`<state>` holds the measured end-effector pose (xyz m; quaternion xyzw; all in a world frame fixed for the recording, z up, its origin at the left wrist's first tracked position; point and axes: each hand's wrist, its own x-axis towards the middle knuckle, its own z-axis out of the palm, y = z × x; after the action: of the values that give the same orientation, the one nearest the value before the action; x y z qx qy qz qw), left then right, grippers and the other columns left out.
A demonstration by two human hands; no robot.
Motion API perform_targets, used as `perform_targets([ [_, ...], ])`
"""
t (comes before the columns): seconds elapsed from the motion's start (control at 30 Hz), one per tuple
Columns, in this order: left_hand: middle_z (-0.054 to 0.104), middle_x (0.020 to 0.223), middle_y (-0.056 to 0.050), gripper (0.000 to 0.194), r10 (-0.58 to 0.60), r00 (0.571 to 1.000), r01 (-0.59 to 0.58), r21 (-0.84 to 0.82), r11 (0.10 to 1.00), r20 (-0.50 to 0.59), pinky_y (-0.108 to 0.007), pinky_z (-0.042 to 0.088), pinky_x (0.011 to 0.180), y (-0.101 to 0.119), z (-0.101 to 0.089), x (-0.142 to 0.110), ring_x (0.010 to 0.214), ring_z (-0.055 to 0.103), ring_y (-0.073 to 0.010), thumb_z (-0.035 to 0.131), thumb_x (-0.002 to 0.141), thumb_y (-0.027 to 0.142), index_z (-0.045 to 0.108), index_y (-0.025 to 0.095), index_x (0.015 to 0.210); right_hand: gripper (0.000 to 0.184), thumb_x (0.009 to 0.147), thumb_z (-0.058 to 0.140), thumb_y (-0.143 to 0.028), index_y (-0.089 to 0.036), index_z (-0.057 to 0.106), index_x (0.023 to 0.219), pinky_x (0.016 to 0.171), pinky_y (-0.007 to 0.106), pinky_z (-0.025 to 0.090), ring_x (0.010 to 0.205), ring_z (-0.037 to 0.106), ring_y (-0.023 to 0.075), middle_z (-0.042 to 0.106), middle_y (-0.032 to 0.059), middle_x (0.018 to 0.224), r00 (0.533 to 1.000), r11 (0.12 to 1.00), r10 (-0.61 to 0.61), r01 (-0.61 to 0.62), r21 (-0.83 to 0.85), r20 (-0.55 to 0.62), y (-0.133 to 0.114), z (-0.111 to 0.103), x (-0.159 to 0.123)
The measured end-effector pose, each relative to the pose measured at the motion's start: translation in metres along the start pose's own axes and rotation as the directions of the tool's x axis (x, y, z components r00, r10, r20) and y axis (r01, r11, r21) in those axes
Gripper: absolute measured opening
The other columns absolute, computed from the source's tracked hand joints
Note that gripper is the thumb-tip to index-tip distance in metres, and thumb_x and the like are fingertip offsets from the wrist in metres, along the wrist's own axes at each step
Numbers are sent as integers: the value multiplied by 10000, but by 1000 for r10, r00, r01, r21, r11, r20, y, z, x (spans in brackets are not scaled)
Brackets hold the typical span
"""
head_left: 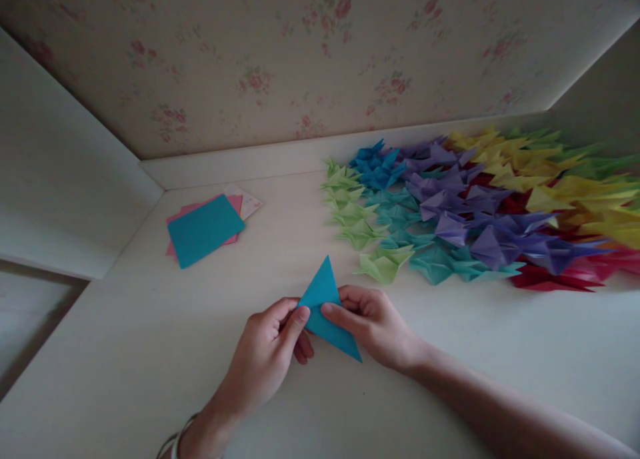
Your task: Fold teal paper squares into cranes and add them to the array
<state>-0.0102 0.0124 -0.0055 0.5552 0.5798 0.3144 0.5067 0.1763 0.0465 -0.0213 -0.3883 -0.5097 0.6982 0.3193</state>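
Note:
A blue sheet of origami paper (323,287), folded into a triangle, is held between my two hands just above the white tabletop. My left hand (270,349) pinches its left corner between thumb and fingers. On the right side, my right hand (375,325) grips the folded paper, its thumb pressed on the front face and its fingers behind. One point of the triangle aims away from me, another down to the right. The fingertips behind the paper are partly hidden.
Blue and pink paper squares (206,231) lie stacked at the left. Rows of folded paper cranes (480,212) in green, teal, blue, purple, yellow and red fill the right side. A flowered wall (280,59) stands behind the white table (125,352).

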Motion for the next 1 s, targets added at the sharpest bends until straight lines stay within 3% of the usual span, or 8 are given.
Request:
perform_targets([
  [0.23, 686, 589, 6, 256, -7, 998, 3, -76, 997, -61, -227, 525, 541, 0, -3, 4, 539, 651, -154, 586, 919, 416, 676, 177, 906, 369, 891, 607, -493, -144, 645, 778, 528, 228, 387, 588, 508, 116, 607, 10, 689, 997, 995, 25, -18, -101, 67, 1, 1, -3],
  [0.4, 772, 751, -44, 237, -44, 999, 46, -129, 991, 18, -259, 562, 655, 2, -1, 4, 691, 718, -193, 658, 869, 407, 690, 174, 904, 324, 900, 614, -449, -149, 647, 784, 548, 230, 422, 593, 551, 121, 645, 21, 692, 999, 998, 4, -1, -55, 42, 1, 1, -2],
  [0.67, 744, 693, -18, 233, -66, 998, 64, -171, 983, -10, -236, 535, 641, 2, 1, 2, 673, 688, -174, 643, 885, 404, 693, 178, 853, 213, 799, 738, -326, -149, 682, 904, 600, 234, 484, 660, 629, 139, 727, 41, 792, 996, 996, 82, -80, -37, 44, 1, 3, 0],
  [0.8, 735, 686, -25, 311, -91, 991, 70, -195, 978, -101, -268, 554, 650, -2, -1, 5, 661, 692, -189, 572, 923, 434, 674, 181, 773, 245, 781, 749, -378, -156, 646, 803, 565, 234, 501, 611, 644, 139, 681, 11, 687, 994, 993, 103, -101, -52, 32, 1, 3, -1],
  [1.0, 719, 643, -24, 326, -107, 980, 55, -287, 956, -170, -257, 560, 596, -3, -4, 7, 603, 679, -172, 596, 908, 431, 663, 167, 731, 313, 811, 703, -459, -148, 677, 803, 626, 258, 543, 666, 680, 152, 709, 45, 755, 993, 996, 89, -87, -32, 74, -1, 4, -3],
])
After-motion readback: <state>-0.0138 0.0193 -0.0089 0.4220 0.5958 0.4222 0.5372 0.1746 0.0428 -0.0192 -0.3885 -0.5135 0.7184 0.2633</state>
